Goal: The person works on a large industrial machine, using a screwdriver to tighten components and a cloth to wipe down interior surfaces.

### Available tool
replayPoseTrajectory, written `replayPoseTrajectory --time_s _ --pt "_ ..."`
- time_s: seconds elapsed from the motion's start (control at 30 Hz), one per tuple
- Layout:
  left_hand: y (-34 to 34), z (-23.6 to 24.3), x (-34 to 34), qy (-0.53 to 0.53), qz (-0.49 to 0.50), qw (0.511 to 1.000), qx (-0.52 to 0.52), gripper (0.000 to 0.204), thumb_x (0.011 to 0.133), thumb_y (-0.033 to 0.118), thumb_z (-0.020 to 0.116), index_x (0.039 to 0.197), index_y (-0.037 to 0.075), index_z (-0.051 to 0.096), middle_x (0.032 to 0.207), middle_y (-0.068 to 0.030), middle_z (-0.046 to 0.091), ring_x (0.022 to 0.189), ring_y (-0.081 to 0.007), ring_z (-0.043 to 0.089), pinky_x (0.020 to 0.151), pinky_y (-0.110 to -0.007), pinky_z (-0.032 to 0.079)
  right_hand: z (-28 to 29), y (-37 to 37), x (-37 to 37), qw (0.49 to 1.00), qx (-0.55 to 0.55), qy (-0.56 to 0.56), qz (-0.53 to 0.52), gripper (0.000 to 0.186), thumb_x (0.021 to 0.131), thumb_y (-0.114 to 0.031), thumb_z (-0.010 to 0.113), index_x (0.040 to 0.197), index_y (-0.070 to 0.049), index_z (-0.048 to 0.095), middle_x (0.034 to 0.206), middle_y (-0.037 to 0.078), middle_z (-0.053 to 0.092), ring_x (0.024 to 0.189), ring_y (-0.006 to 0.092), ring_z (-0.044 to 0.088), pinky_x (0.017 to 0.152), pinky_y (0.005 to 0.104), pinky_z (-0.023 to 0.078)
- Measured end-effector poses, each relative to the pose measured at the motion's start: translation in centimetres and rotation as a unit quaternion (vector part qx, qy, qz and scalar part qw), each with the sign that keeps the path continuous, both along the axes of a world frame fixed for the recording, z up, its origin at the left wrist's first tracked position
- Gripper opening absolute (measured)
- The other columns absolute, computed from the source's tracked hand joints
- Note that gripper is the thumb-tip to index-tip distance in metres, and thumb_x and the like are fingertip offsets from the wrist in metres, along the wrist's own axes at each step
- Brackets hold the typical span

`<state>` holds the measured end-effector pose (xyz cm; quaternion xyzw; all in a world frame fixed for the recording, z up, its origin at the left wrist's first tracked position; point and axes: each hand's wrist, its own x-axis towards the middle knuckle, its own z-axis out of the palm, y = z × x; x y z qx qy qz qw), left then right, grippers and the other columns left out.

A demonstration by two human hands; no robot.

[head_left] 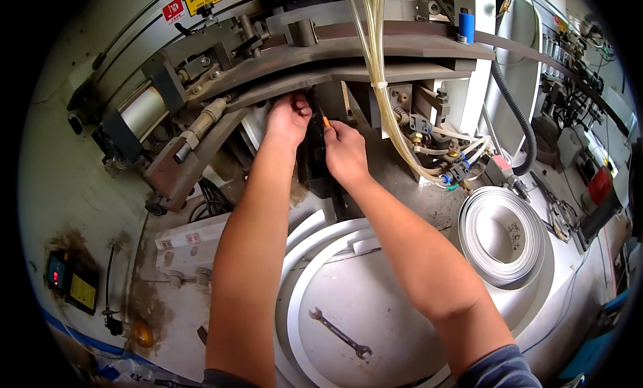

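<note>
Below the front edge of the curved metal plate (288, 87), the right hand (345, 153) has its grip clamped on a slim orange-handled tool (326, 121); the left hand (288, 120) curls just beside it, its grip's hold hidden from me. Yellowish hoses (376, 60) bound the room rightward. Between the forearms (258, 234), an open-ended wrench (340, 334) lies inside a white strip hoop (293, 314).

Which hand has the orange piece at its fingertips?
The right hand: the orange piece shows at its thumb tip. The left hand, fingers curled near the curved metal bar, shows nothing orange.
</note>
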<state>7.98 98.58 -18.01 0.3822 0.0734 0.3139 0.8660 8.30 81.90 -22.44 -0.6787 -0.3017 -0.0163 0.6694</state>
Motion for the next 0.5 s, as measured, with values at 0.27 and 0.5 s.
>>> replayPoseTrajectory --time_s 0.27,0.5 --pt "-3.2 0.3 -1.2 0.067 0.176 0.968 0.165 0.010 0.095 0.016 0.056 0.098 0.009 0.060 0.083 -0.0013 0.058 0.072 -0.0119 0.053 0.057 -0.027 0.044 -0.5 1.8 1.7 0.996 -0.003 -0.069 -0.060 0.025 0.095 -0.020 0.052 0.095 0.001 0.066 0.086 0.027 0.065 0.087 0.0463 0.062 0.078 0.0510 0.048" --pt "-3.4 -4.3 -0.7 0.141 0.291 0.921 0.219 0.025 0.093 0.020 0.060 0.094 -0.004 0.064 0.088 -0.0108 0.065 0.080 -0.0237 0.061 0.075 -0.035 0.046 0.9 3.8 3.2 0.989 -0.121 0.090 0.007 0.046 0.098 -0.040 0.049 0.094 0.000 0.072 0.095 0.027 0.068 0.092 0.0437 0.066 0.084 0.0486 0.050"
